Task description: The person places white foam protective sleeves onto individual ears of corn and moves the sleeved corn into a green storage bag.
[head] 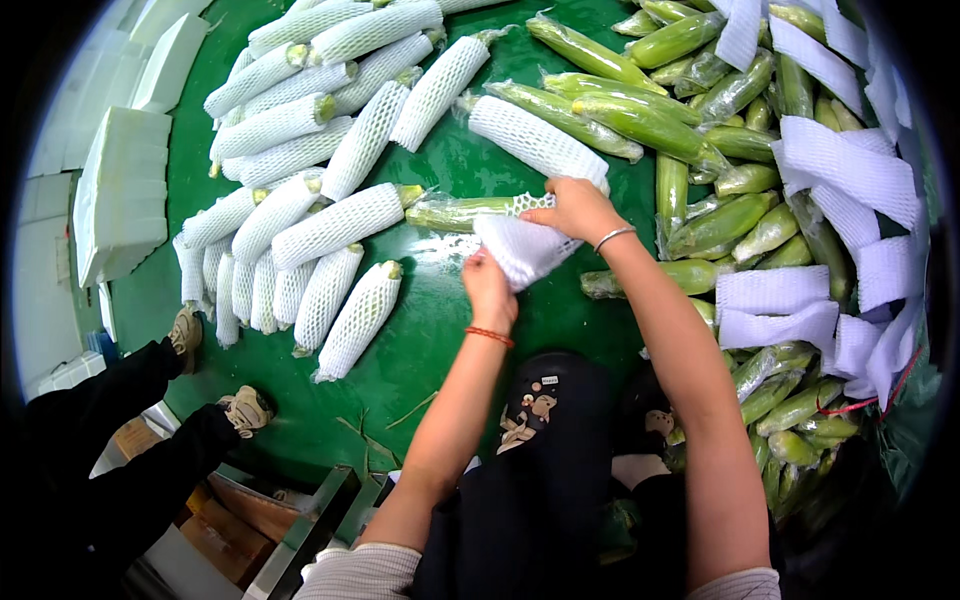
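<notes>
My left hand (491, 289) pinches the lower edge of a white foam net sleeve (525, 247). The upper part of that sleeve is in my right hand (581, 214), whose thumb lies across stretched mesh at one end of an ear of corn (457, 213). This ear is green-husked and wrapped in clear film; its right end is hidden by the foam and my fingers. Just beyond my right hand lies a sleeved ear (536, 139). To the left, another sleeved ear (341, 225) has its tip close to the bare ear's left end.
Sleeved ears (285, 127) are piled at left on the green surface (442, 315). Film-wrapped ears (720, 150) heap up at right, with flat foam sleeves (847, 172) over them. White foam blocks (124, 195) line the far left. Another person's shoes (246, 411) stand at lower left.
</notes>
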Tool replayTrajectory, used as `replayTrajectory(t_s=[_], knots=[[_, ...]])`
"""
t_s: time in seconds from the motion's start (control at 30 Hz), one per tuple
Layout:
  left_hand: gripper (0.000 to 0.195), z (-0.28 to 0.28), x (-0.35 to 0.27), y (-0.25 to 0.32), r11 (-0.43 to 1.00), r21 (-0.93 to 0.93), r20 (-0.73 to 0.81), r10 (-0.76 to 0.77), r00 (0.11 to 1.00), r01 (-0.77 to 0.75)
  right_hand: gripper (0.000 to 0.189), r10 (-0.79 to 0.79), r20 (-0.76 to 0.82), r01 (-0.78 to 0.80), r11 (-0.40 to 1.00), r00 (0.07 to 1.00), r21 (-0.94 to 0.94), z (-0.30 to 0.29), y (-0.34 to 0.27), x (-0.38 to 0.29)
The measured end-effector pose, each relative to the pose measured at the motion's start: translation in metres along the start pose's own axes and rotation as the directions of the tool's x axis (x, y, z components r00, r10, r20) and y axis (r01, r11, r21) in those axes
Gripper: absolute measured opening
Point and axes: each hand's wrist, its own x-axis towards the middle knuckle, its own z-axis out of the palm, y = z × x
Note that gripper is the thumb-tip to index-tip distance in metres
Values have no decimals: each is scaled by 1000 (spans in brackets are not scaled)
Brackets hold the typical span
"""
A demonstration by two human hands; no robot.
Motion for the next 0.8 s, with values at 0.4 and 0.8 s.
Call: replayTrajectory(t_s=[0.4, 0.8], knots=[[33, 0, -171, 146, 794, 86, 280, -599, 751, 601, 15, -160, -371, 254, 942, 915, 220, -8, -132, -187], [34, -23, -33, 95, 680, 697, 318, -9, 948, -228, 27, 280, -384, 43, 759, 880, 650, 79, -61, -91]])
